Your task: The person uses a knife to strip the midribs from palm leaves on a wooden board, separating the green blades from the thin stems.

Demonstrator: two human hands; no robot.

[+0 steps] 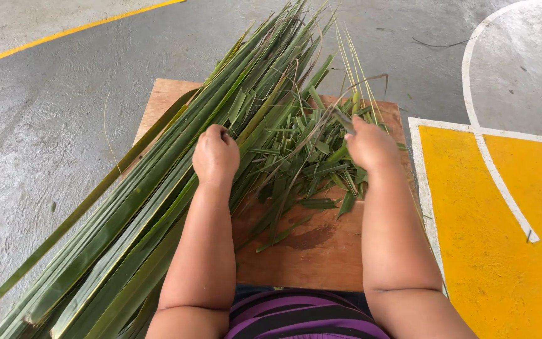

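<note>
Palm leaves [158, 207] cross wooden board [321, 251] on painted concrete floor [32, 138].

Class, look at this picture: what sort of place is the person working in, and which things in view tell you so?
Probably a paved sports court or covered yard used as a workspace. The concrete floor carries painted court markings: a curved white line and a yellow painted area. A low wooden board lies on it.

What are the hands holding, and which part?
The left hand presses on the long green palm leaves, mid-length. The right hand pinches a thin leaf strip near its lower end.
</note>
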